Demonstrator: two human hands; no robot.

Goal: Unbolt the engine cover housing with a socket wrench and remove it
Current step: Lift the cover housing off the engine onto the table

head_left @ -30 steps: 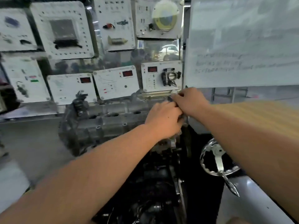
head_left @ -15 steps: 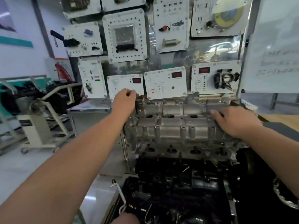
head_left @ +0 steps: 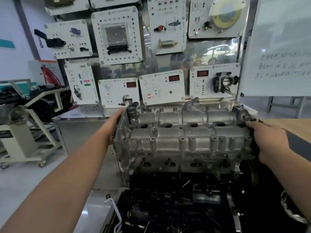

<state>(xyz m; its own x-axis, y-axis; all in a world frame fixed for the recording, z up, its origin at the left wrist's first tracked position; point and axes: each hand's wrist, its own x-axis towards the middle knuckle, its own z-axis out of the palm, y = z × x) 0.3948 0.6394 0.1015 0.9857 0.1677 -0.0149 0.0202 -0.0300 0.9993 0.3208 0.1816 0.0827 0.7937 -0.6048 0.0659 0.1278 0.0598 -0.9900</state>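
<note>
The grey cast-metal engine cover housing lies across the top of the dark engine block in front of me. My left hand lies flat against the housing's left end, fingers straight and pointing up beside a black sensor. My right hand grips the right end: the index finger reaches along the top edge and the other fingers curl out of sight behind the casting. Several bolt bosses stand along the housing's top. No socket wrench is plainly in view.
A panel of white training boards rises right behind the engine. A whiteboard stands at the right, above a wooden table. An engine stand is on the left. A metal handwheel and a bent metal bar sit low.
The view has closed in on the housing. My left hand slid from the rear left corner down onto the left end face. My right hand moved from the top surface to the right end.
</note>
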